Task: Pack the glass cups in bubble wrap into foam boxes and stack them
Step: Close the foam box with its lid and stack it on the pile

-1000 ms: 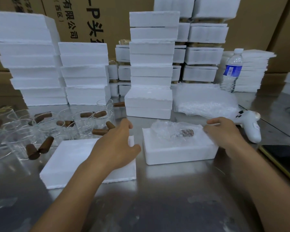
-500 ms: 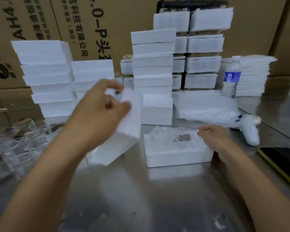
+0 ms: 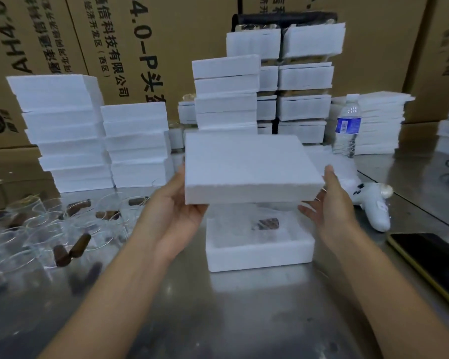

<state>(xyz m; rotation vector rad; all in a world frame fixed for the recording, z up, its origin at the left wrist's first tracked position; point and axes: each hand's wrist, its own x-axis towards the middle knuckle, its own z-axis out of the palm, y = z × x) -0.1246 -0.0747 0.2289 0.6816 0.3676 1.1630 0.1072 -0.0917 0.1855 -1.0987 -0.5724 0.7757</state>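
Capping, I'd say: left hand [image 3: 176,208] gripping the foam lid [image 3: 249,164], right hand [image 3: 329,203] propping its other end straight-fingered, above the foam box [image 3: 257,255] with its wrapped cup [image 3: 265,224] mid-table [image 3: 244,320]; next, lower it squarely.

Both bare forearms reach forward and converge on a foam lid [image 3: 249,167] held level in the air. The left hand [image 3: 176,211] grips the lid's near left corner, with the thumb upright against its left side and the fingers [image 3: 198,209] curled beneath it. The right hand [image 3: 331,203] is at the lid's right end, palm turned inward. Its thumb is raised beside the edge, and its fingers [image 3: 307,210] stretch straight under the near right corner.
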